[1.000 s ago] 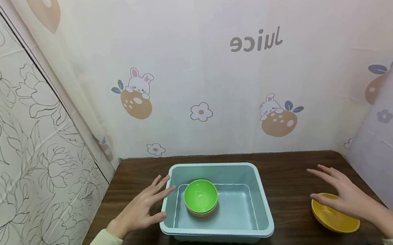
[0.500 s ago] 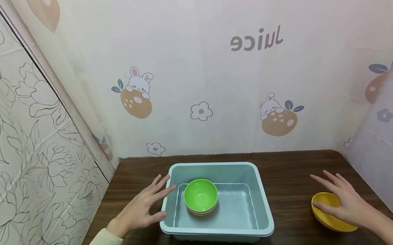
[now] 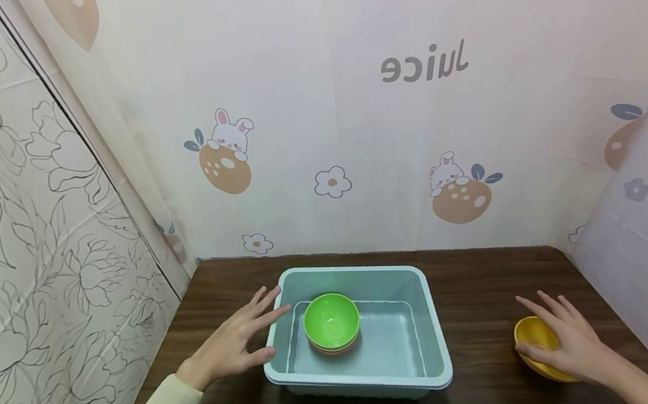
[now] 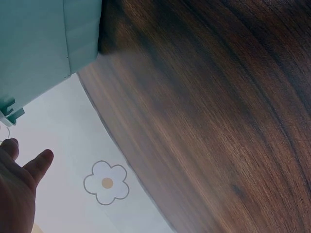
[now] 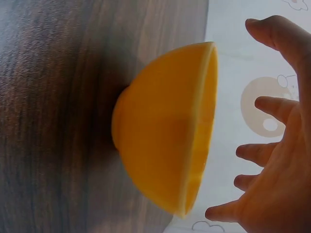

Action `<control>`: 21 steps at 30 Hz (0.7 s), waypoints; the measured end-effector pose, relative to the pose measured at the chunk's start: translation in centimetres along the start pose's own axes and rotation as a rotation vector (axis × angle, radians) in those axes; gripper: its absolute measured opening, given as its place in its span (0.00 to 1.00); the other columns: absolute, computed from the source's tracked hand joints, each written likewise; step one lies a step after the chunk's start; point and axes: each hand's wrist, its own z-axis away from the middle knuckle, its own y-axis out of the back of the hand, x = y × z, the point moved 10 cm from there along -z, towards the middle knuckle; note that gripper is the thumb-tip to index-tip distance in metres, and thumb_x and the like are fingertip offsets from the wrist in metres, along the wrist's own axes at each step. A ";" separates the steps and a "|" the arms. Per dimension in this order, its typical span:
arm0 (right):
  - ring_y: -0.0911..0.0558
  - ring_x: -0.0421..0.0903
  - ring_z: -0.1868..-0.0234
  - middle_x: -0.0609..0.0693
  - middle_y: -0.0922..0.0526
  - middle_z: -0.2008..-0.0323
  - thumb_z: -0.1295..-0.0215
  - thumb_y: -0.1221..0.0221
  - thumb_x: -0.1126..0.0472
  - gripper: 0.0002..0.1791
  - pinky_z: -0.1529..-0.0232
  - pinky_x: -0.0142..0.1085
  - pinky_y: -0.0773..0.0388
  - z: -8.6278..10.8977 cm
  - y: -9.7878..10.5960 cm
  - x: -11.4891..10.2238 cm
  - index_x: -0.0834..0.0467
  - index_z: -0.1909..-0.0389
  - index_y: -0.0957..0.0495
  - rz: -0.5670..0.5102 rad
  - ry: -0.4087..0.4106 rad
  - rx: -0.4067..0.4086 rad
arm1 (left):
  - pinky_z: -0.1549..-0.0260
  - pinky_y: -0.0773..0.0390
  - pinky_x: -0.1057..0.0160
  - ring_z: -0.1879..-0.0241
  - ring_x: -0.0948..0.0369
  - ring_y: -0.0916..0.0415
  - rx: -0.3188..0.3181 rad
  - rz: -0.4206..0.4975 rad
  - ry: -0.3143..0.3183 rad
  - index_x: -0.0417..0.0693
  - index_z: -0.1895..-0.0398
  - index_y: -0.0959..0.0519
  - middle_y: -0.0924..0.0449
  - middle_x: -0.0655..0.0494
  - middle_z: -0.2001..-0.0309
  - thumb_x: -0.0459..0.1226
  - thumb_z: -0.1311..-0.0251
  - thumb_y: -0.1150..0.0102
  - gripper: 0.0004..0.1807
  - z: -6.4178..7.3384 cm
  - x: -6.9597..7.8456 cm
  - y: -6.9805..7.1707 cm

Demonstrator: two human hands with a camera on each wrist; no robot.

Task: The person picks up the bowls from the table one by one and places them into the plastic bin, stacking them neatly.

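My left hand is spread wide at the left rim of a pale teal plastic basin. In the left wrist view, two fingers of it point up below the basin's outer wall. Inside the basin, left of its middle, a green bowl sits nested on top of an orange-pink one. Over on the right, my right hand hovers above a yellow bowl and hides part of it. The right wrist view shows that bowl upright on the table, with spread fingers just above its rim and apart from it.
The dark wood table runs back to a pale printed curtain. A second curtain with line-drawn flowers hangs along the left side, and another closes off the right.
My right hand has moved a little toward the front edge and now covers more of the yellow bowl. The left hand, the basin and the bowls have stayed put.
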 end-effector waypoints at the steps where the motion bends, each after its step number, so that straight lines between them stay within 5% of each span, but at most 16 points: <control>1: 0.51 0.83 0.26 0.85 0.40 0.32 0.44 0.26 0.54 0.53 0.24 0.67 0.78 0.1 -0.1 0.1 0.47 0.19 0.42 0.002 -0.004 -0.004 | 0.39 0.31 0.26 0.22 0.34 0.48 0.004 -0.003 -0.005 0.64 0.20 0.37 0.47 0.46 0.18 0.45 0.41 0.33 0.43 0.0 0.0 0.0; 5: 0.51 0.84 0.27 0.85 0.40 0.32 0.44 0.26 0.54 0.51 0.28 0.75 0.73 0.3 -0.4 0.3 0.48 0.20 0.40 -0.003 -0.014 -0.013 | 0.39 0.31 0.26 0.22 0.32 0.47 0.000 -0.006 -0.006 0.64 0.20 0.37 0.48 0.48 0.18 0.47 0.39 0.34 0.42 0.0 0.0 0.0; 15: 0.44 0.86 0.31 0.82 0.37 0.32 0.47 0.25 0.55 0.49 0.25 0.70 0.75 0.7 -1.1 0.6 0.47 0.23 0.36 -0.016 0.009 -0.026 | 0.39 0.31 0.26 0.21 0.36 0.49 -0.002 -0.010 -0.001 0.63 0.20 0.37 0.48 0.48 0.18 0.46 0.40 0.34 0.42 0.0 0.0 0.0; 21: 0.44 0.87 0.33 0.81 0.37 0.32 0.49 0.24 0.56 0.47 0.28 0.76 0.70 0.8 -1.4 0.8 0.48 0.25 0.32 -0.025 0.007 -0.038 | 0.39 0.32 0.26 0.21 0.35 0.49 0.000 -0.001 0.001 0.63 0.20 0.37 0.47 0.48 0.18 0.49 0.37 0.36 0.40 0.0 0.0 0.0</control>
